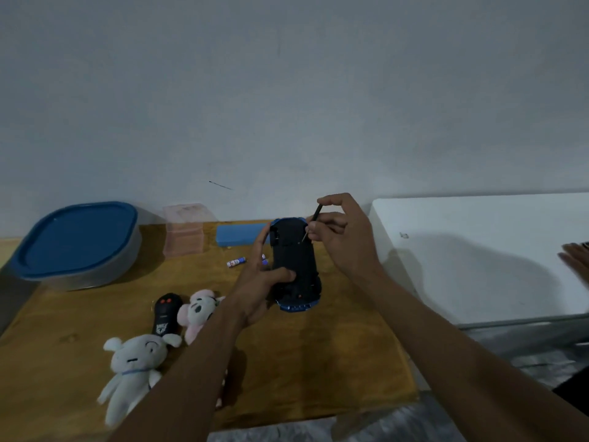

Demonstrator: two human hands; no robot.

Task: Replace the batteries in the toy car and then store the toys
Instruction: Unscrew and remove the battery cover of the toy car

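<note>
Left hand [258,282] grasping toy car [293,256], held belly-up above wooden surface [318,362]. Right hand [344,240] pinching thin screwdriver [314,218], tip touching car underside near far end. Battery [236,261] on surface just left of left hand. Remote [165,312], white plush [134,362] and pink plush [199,311] beside left forearm.

Bare grey wall [287,90]; wooden table [306,362]; white surface [462,218] beside it; dim light.
</note>
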